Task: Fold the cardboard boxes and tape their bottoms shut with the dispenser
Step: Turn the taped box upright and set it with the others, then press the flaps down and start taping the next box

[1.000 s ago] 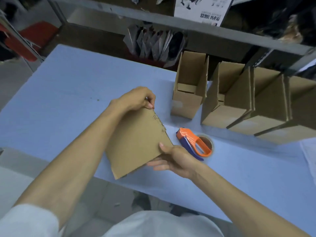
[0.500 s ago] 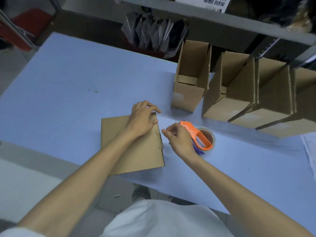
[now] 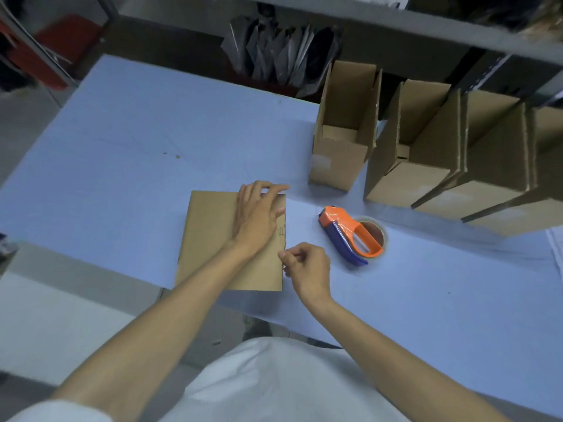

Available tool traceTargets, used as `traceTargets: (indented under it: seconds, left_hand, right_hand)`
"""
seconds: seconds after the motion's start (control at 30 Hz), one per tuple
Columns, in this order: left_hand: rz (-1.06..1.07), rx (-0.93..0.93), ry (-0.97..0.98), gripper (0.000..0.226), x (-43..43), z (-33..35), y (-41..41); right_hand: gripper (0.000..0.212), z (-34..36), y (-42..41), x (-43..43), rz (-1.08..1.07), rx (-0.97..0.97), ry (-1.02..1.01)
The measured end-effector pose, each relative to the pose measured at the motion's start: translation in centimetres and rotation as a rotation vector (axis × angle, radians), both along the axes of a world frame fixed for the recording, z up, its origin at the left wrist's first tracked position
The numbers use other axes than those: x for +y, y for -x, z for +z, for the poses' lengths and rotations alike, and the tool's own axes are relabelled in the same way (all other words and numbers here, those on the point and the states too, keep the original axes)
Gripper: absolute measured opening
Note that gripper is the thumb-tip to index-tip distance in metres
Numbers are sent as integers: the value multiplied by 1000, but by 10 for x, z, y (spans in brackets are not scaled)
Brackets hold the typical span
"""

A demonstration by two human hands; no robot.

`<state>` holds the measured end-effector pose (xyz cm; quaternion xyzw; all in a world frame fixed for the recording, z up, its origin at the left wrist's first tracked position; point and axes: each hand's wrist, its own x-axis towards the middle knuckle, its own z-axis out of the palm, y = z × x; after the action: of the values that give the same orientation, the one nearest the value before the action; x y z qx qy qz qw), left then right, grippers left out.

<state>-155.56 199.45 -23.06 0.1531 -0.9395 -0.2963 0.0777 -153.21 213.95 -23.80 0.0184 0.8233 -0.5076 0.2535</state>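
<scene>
Left hand (image 3: 259, 214) spread flat on the flat box (image 3: 210, 239) mid frame, right hand (image 3: 307, 269) pinching its right edge. Imo peel the top layer up slow w/ the left pinning.

a packing stockroom: folded boxes (image 3: 344, 141), tape dispenser (image 3: 350, 236), metal shelving (image 3: 426, 28).

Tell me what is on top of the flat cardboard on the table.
The left hand rests, fingers straight, on the right part of the flat cardboard; the right hand pinches its right edge. Whatever the palm covers is hidden.
</scene>
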Motion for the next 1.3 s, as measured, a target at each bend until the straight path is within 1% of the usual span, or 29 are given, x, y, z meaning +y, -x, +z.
traceTargets:
  seconds: [0.07, 0.1, 0.13, 0.17, 0.23, 0.27, 0.33, 0.4, 0.47, 0.53, 0.6, 0.63, 0.67, 0.73, 0.8, 0.87, 0.93, 1.0, 1.07, 1.13, 1.23, 1.3]
  left_hand:
    - [177, -51, 25, 56, 17, 5, -13]
    - [247, -107, 35, 63, 27, 6, -20]
    - [291, -187, 45, 70, 34, 6, -30]
    - [298, -264, 63, 78, 39, 3, -38]
    - [227, -359, 146, 90, 44, -3, -51]
    - [185, -374, 192, 92, 42, -6, -55]
    - [114, -365, 245, 91, 35, -9, -58]
    - [65, -349, 222, 92, 28, -10, -55]
    - [43, -319, 134, 93, 22, -9, -47]
    - [10, -312, 79, 94, 17, -6, -39]
    - [-24, -323, 10, 96, 9, -1, -32]
    - [-29, -325, -45, 95, 6, 3, -29]
    - [-27, -315, -99, 93, 4, 9, -27]
    - [-50, -220, -172, 80, 4, 22, -21]
    - [-140, -100, -243, 68, 11, 37, -16]
    - [-226, -53, -329, 64, 20, 56, -13]
    - [-279, -15, -352, 59, 23, 73, -13]
    - [-283, 28, -373, 51, 22, 88, -15]
    - [-275, 60, -370, 44, 19, 97, -17]
    - [-286, 46, -334, 39, 14, 101, -18]
    - [-330, 10, -303, 24, 9, 101, -20]
    - [-374, -1, -266, 13, 11, 100, -22]
  right_hand:
    - [14, 2, 3, 2, 66, -91, 92]
    - [13, 4, 6, 5, 73, -93, 120]
    - [14, 4, 9, 9, 56, -38, 106]
    - [15, 2, 14, 15, 15, 79, 40]
    - [20, -3, 29, 33, -65, 311, -176]
    - [27, -7, 38, 41, -78, 357, -287]
    - [41, -16, 51, 55, -37, 324, -466]
    - [49, -26, 58, 61, 63, 246, -594]
    - [51, -36, 62, 60, 136, 238, -671]
    - [50, -39, 65, 56, 142, 252, -742]
    - [49, -38, 64, 56, 154, 270, -766]
    - [47, -36, 62, 59, 165, 293, -738]
    - [45, -32, 60, 63, 151, 316, -658]
    - [40, -18, 53, 70, 82, 351, -422]
    - [40, 0, 47, 74, 62, 443, -262]
    - [38, 20, 43, 75, 93, 568, -161]
    - [35, 38, 41, 75, 193, 743, -197]
    - [35, 48, 43, 78, 270, 819, -229]
    - [36, 50, 46, 83, 301, 828, -213]
    - [43, 49, 47, 87, 320, 835, -192]
    - [52, 46, 47, 95, 365, 807, -110]
    - [54, 46, 49, 103, 423, 785, -103]
